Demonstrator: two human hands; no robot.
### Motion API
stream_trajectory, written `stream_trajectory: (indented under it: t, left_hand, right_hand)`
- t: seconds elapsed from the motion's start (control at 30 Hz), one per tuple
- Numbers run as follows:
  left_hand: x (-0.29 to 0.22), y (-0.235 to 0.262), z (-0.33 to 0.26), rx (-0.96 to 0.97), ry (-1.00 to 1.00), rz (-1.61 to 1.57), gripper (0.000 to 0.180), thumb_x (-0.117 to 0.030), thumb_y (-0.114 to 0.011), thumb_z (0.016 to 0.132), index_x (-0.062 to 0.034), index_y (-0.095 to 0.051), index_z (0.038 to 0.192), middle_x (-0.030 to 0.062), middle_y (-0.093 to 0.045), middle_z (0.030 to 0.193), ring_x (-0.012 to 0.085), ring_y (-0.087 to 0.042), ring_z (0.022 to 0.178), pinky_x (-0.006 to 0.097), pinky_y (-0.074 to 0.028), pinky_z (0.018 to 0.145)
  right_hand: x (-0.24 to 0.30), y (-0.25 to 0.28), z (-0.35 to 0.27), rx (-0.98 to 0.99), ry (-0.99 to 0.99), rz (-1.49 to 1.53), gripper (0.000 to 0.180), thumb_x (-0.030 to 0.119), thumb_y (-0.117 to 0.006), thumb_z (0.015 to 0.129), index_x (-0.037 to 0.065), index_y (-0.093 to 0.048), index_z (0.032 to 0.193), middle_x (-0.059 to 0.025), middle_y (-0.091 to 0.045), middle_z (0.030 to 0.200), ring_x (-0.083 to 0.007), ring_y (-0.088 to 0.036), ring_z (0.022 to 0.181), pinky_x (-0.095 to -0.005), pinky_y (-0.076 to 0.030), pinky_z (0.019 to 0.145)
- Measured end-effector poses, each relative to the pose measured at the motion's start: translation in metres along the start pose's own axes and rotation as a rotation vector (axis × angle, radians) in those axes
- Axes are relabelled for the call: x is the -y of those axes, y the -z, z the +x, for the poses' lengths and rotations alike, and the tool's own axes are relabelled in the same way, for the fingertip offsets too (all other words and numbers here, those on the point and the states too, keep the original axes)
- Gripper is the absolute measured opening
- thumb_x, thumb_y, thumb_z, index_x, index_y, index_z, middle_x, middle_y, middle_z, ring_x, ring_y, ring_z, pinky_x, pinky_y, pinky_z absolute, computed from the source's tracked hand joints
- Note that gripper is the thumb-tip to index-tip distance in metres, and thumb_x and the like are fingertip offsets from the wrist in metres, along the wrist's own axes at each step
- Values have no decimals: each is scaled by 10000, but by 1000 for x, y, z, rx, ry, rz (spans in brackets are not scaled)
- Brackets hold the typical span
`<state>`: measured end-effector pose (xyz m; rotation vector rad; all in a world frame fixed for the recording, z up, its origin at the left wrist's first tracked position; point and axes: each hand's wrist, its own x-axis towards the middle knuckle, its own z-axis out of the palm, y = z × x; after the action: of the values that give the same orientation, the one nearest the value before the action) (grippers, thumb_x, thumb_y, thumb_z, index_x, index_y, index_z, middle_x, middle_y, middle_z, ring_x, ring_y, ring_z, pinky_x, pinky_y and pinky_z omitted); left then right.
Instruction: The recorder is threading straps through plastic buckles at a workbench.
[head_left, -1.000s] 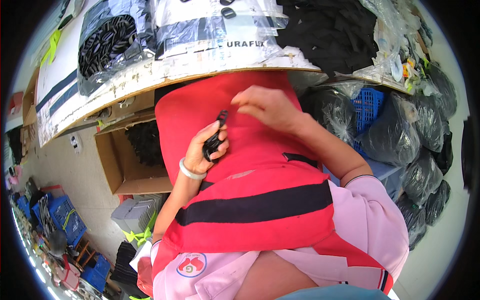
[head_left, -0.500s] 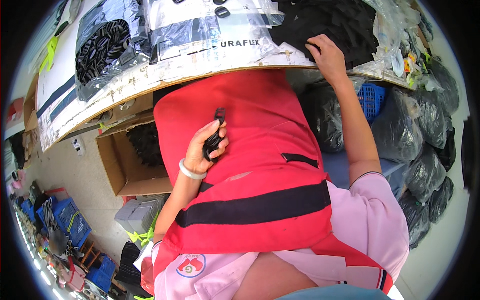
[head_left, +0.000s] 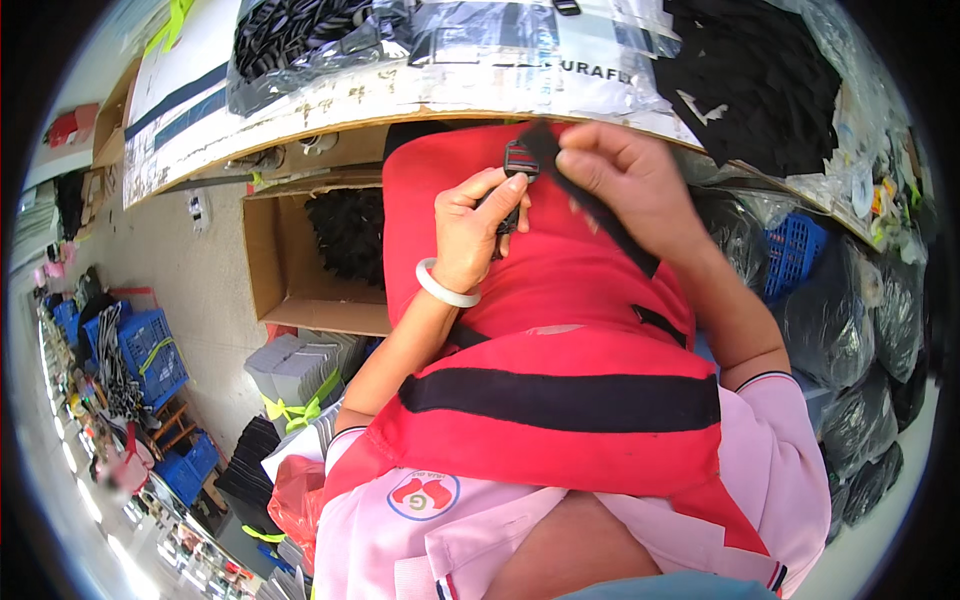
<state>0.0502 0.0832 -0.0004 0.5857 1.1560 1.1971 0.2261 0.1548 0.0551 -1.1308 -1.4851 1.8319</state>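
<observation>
My left hand [head_left: 475,225] is closed around black plastic buckles [head_left: 521,160], one of them standing up past the thumb with its slots showing. How many more lie inside the fingers I cannot tell. Between the thumb and fingers of my right hand [head_left: 630,185] is a strip of black webbing [head_left: 612,222]. One end of the strip is at the upright buckle, and the other hangs down to the right. Whether the end has entered a slot is not clear. Both hands are above the red apron [head_left: 560,290] on my lap.
Along the worktable [head_left: 330,130] lie a bag of black buckles [head_left: 300,40] and, at right, a heap of black webbing pieces [head_left: 750,80]. An open cardboard box [head_left: 320,313] stands below on the left. Black plastic bags [head_left: 830,320] and a blue basket [head_left: 793,255] fill the right side.
My right hand has come from the webbing heap to the left hand, bringing a strip. The left hand has risen with its buckles. The view has shifted.
</observation>
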Motion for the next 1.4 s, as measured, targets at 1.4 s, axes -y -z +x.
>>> stream_trajectory:
  t: [1.4]
  left_hand:
    - [30, 33, 11, -189, -624, 529, 184, 31, -688, 822, 10, -697, 1004, 99, -660, 816, 156, -626, 704, 254, -486, 621]
  right_hand:
    - [-41, -47, 3, -94, -135, 380, 447, 182, -630, 934, 12, -433, 1298, -74, -620, 705, -94, -556, 499, -213, -451, 463]
